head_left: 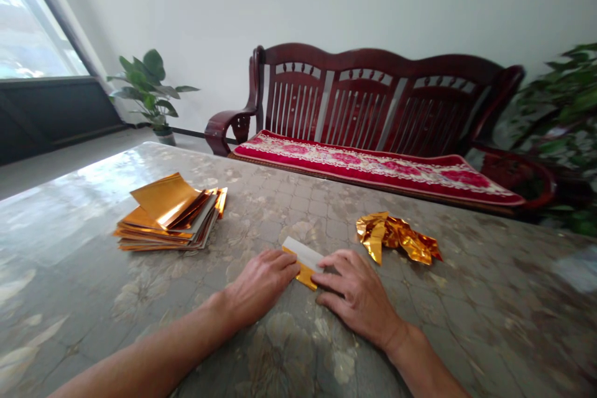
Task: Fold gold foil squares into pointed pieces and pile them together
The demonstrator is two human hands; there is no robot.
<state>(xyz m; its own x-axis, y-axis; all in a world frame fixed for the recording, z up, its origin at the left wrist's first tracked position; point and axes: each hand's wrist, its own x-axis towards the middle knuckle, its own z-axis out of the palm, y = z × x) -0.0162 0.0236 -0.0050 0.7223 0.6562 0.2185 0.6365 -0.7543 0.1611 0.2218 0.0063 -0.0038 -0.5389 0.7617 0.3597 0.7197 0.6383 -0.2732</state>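
"Room around the table: what does it hold?"

"A pale wall [196,12], a bright window [35,18] at the far left, a leafy potted plant [149,90] against the wall, and a dark red wooden bench [373,96] with a slatted back. A long crimson floral cushion [368,166] lies on its seat. Another leafy plant [559,112] fills the right edge."

"And closer to the person?"

"A broad table [480,317] with a glossy, mottled grey-brown top spans the lower view. Toward its left sits a loose stack of gold foil sheets [170,217]. Right of centre lies a crumpled piece of gold foil [396,237]."

"Where are the hands?"

"Both lie on the tabletop, forearms reaching in from below. Between them is a folded strip of paper [303,263], white on top with gold showing beneath, lying flat at a slight angle."

"What is each hand doing?"

"The left hand [261,286] lies open, its fingertips touching the strip's left end. The right hand [359,298] lies open too, fingers spread over the strip's right end. Neither is clenched or lifting it."
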